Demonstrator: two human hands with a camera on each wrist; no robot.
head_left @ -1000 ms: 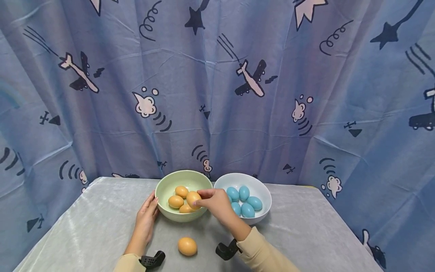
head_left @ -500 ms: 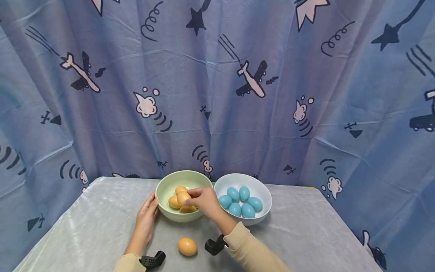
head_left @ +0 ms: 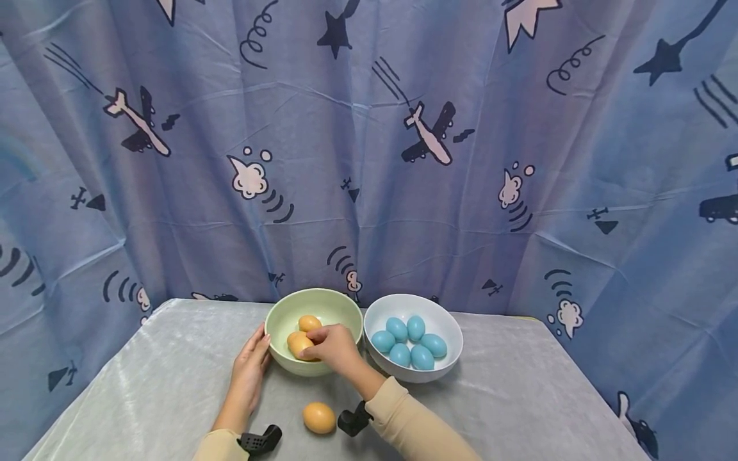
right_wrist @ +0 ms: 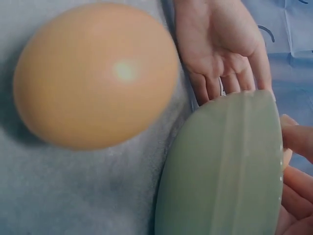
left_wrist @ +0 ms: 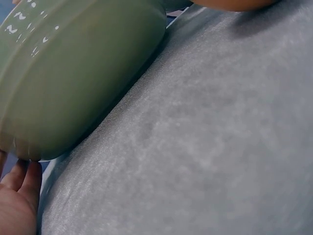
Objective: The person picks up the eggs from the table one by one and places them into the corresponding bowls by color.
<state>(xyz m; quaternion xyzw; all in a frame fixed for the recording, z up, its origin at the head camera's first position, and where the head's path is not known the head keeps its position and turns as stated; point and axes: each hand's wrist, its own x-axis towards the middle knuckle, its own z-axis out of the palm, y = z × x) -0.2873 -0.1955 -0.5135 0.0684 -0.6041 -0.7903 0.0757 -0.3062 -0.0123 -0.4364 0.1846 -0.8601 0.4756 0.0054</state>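
Observation:
Inside the light green bowl, my right hand pinches an orange egg between thumb and fingers, low among other orange eggs. Part of that pinched egg shows past the bowl's rim in the right wrist view. My left hand rests along the bowl's left outer wall, its fingers fairly straight against it. In the left wrist view, fingertips touch the green wall. Another orange egg lies on the table between the forearms. My right hand hides some of the bowl's contents.
A white bowl with several blue eggs stands right beside the green one. Both bowls sit on a grey cloth-covered table. Behind them hangs a patterned blue curtain. Black wrist cameras are strapped to both wrists.
My right hand has moved left and down into the green bowl with the orange egg, uncovering the blue eggs in the white bowl. My left hand has stayed against the bowl.

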